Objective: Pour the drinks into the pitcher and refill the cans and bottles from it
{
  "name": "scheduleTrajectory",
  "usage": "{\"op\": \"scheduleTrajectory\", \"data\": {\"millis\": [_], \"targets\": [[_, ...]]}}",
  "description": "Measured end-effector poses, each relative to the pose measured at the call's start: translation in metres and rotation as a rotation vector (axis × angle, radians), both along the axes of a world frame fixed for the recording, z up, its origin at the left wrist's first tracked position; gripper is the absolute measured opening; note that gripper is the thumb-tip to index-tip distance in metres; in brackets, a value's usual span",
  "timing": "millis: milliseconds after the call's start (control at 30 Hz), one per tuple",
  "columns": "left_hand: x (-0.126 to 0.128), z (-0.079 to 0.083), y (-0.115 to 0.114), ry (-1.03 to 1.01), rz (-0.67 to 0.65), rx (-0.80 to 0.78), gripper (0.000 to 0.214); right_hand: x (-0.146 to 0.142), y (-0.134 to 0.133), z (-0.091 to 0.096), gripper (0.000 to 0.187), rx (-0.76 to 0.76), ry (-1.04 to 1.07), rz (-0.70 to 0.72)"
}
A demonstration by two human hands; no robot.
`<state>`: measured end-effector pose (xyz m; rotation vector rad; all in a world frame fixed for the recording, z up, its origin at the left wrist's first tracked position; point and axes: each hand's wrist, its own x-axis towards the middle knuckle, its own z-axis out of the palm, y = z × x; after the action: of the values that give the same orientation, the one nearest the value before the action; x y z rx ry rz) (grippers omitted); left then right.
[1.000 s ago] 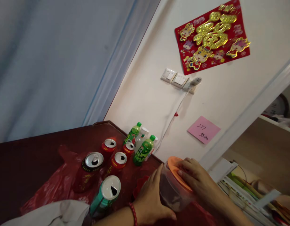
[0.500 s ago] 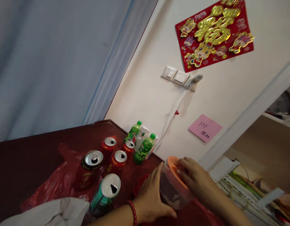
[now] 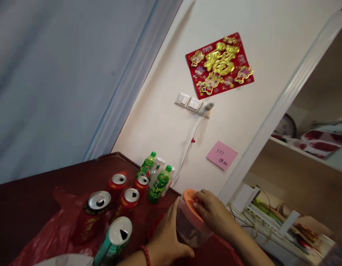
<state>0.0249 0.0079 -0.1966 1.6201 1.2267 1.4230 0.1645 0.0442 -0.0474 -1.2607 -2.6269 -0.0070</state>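
Clear plastic tub [image 3: 189, 228], contents unclear, is clasped by the left fingers [image 3: 173, 213], its orange lid [image 3: 190, 207] by the right fingers [image 3: 203, 201].

1. Five cans [image 3: 129, 202] are standing about the tabletop [image 3: 21, 201]: three are showing red up to the rim, one black-banded can [image 3: 91, 220] is making four, and one green can [image 3: 111, 242] is making five.
2. Two green-capped bottles [image 3: 159, 186] are standing nearby.
3. At least two white-capped bottles [image 3: 154, 175] are showing among them; overlap is hiding the exact number.
4. Two hands are working: one left hand [image 3: 166, 236], one right hand [image 3: 212, 210].
5. They are holding one container [image 3: 187, 226] with one orange lid [image 3: 190, 207].
6. One bracelet [image 3: 145, 255] is circling one wrist.
7. One poster [image 3: 220, 66], two switch plates [image 3: 195, 105] and one pink note [image 3: 222, 155] are showing on the wall.
8. One clock [image 3: 287, 126] is sitting on a shelf [image 3: 306, 155].
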Motion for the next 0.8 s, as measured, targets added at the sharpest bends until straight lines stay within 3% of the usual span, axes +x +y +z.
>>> {"op": "scheduleTrajectory", "data": {"millis": [200, 400, 567, 667, 800], "targets": [[0.0, -0.007, 0.006, 0.019, -0.003, 0.052, 0.143, 0.003, -0.008, -0.004, 0.033, 0.031, 0.166, 0.079], [-0.001, 0.0, 0.001, -0.016, -0.016, 0.057, 0.135, -0.003, -0.017, -0.014, 0.036, 0.063, 0.156, 0.074], [-0.001, 0.001, 0.0, -0.012, 0.01, 0.034, 0.135, 0.014, -0.023, -0.003, 0.038, -0.119, 0.373, 0.171], [0.0, -0.001, 0.002, -0.032, 0.011, 0.043, 0.135, 0.044, -0.009, -0.011, 0.044, -0.156, 0.711, 0.056], [0.001, 0.0, 0.003, -0.05, 0.003, 0.057, 0.134, 0.083, 0.02, -0.049, 0.062, -0.192, 1.07, -0.207]]}}
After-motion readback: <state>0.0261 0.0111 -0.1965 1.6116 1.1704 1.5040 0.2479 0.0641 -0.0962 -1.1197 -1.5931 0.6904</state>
